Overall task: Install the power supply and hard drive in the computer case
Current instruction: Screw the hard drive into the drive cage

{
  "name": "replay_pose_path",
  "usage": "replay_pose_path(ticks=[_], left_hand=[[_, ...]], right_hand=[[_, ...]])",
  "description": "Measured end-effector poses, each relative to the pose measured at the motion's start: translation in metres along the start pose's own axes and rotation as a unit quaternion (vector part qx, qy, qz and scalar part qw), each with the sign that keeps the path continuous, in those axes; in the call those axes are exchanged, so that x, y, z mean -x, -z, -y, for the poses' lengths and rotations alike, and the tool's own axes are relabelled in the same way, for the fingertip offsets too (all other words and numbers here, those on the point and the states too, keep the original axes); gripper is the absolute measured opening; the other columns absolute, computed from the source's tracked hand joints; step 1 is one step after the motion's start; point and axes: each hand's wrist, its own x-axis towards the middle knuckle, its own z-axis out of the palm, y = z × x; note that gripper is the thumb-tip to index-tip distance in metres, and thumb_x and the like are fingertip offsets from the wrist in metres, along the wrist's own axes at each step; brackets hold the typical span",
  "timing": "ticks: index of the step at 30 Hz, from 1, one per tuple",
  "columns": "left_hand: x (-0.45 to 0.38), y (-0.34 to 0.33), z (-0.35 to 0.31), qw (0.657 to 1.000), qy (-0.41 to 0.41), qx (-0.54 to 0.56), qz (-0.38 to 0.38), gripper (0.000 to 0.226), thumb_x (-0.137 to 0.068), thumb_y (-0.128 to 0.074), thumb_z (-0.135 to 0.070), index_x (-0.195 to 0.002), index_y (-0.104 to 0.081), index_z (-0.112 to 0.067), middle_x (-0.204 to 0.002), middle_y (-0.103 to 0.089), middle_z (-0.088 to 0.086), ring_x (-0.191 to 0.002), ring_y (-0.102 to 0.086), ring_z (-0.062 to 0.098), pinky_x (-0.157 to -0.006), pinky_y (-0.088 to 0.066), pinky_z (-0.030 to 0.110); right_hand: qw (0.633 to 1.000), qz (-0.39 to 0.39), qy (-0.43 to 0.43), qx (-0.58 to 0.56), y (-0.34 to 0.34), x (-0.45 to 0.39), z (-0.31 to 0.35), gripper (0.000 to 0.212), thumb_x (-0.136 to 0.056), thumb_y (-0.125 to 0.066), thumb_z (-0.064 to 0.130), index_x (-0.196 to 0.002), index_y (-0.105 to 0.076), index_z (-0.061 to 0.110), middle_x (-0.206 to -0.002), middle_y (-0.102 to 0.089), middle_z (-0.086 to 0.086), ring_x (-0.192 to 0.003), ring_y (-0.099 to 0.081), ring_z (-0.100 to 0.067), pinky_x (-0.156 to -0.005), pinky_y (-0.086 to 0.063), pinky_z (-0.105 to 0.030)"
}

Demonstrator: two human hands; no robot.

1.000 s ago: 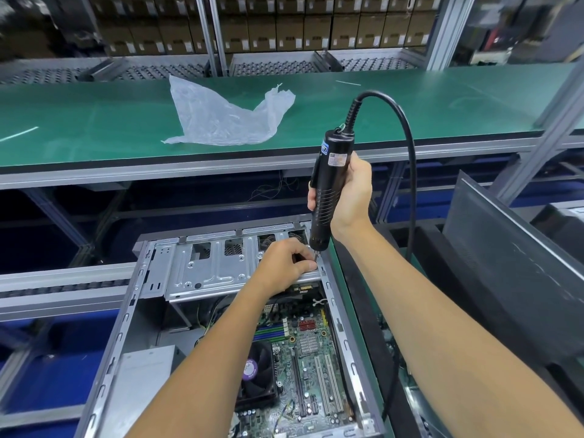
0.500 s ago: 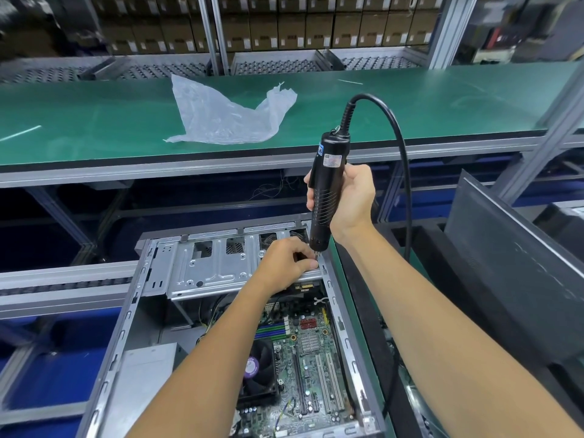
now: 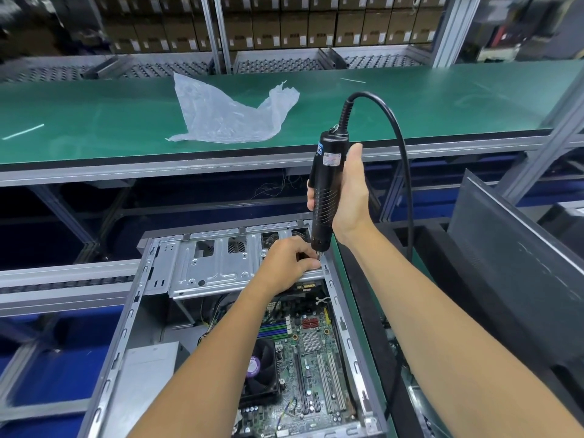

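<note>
Left hand (image 3: pixel 289 260) has its fingers curled in tight right at the driver tip, thumb stretched out along the metal edge; looks like it's pinching something tiny there, but what exactly is too small to make out. Right hand (image 3: pixel 350 197) is wrapped around a black electric screwdriver (image 3: pixel 327 191), held upright with the thumb sticking up along the body, tip down at the far right corner of the drive bracket (image 3: pixel 218 267). Its black cable (image 3: pixel 401 172) loops up off the top and drops down the right side. That silver bracket spans the far end of the open computer case (image 3: pixel 126 336), which sits below the green tabletop (image 3: pixel 94 121). Inside the case, toward the near end, you can see the motherboard (image 3: pixel 313 358) with a round CPU fan (image 3: pixel 262 371) on its left part, and a plain grey power supply (image 3: pixel 145 384) in the near left corner. Up on the tabletop, about mid-way along, lies a crumpled clear plastic bag (image 3: pixel 227 115). Off the case's right side a dark grey side panel (image 3: pixel 518 273) leans tilted.
</note>
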Motion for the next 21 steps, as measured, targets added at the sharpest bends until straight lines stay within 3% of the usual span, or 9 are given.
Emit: replay_pose_path(ticks=[3,6,12,18,21], left_hand=[[0.0003,0.0001,-0.0016,1.0,0.008,0.003,-0.002,0.008,-0.079,-0.077,-0.026,-0.082,-0.071,-0.021,-0.076,-0.054,-0.019,-0.071,-0.05,0.0,-0.067,-0.037,0.021],[0.0002,0.001,-0.0029,1.0,0.014,0.018,0.0,0.007,-0.078,-0.077,-0.024,-0.081,-0.071,-0.021,-0.077,-0.057,-0.017,-0.071,-0.052,0.001,-0.064,-0.036,0.017],[-0.0002,0.0049,-0.001,0.997,0.029,0.07,0.023,0.009,-0.079,-0.072,-0.009,-0.082,-0.075,-0.017,-0.087,-0.065,-0.005,-0.077,-0.06,0.012,-0.067,-0.045,0.016],[-0.0011,0.0039,-0.0009,0.994,0.044,0.091,0.03,0.003,-0.078,-0.073,-0.009,-0.079,-0.073,-0.011,-0.083,-0.064,-0.006,-0.06,-0.052,-0.003,-0.06,-0.04,0.013],[-0.0005,0.005,-0.0006,0.994,0.043,0.094,0.031,0.004,-0.078,-0.074,-0.008,-0.08,-0.073,-0.012,-0.083,-0.064,-0.007,-0.068,-0.058,0.005,-0.065,-0.046,0.02]], right_hand=[[0.99,-0.01,0.07,0.121,0.0007,0.0004,-0.0026,0.03,-0.083,-0.07,0.038,-0.087,-0.053,0.014,-0.068,-0.053,-0.002,-0.054,-0.051,-0.016,-0.052,-0.048,-0.029],[0.972,-0.042,0.121,0.196,0.0001,0.0003,-0.0042,0.024,-0.079,-0.075,0.016,-0.076,-0.052,0.014,-0.055,-0.053,0.002,-0.046,-0.05,-0.017,-0.049,-0.048,-0.029],[0.975,-0.064,0.123,0.176,0.003,-0.0022,0.0007,0.021,-0.078,-0.07,0.01,-0.07,-0.052,0.016,-0.05,-0.052,0.0,-0.042,-0.048,-0.019,-0.048,-0.047,-0.03],[0.983,-0.064,0.121,0.121,-0.0016,-0.0027,0.0004,0.021,-0.078,-0.069,0.011,-0.071,-0.05,0.008,-0.049,-0.051,-0.002,-0.039,-0.047,-0.018,-0.047,-0.045,-0.028],[0.98,-0.057,0.125,0.145,-0.0025,-0.0022,0.0,0.023,-0.078,-0.069,0.011,-0.068,-0.049,0.008,-0.048,-0.049,-0.002,-0.039,-0.046,-0.018,-0.047,-0.044,-0.027]])
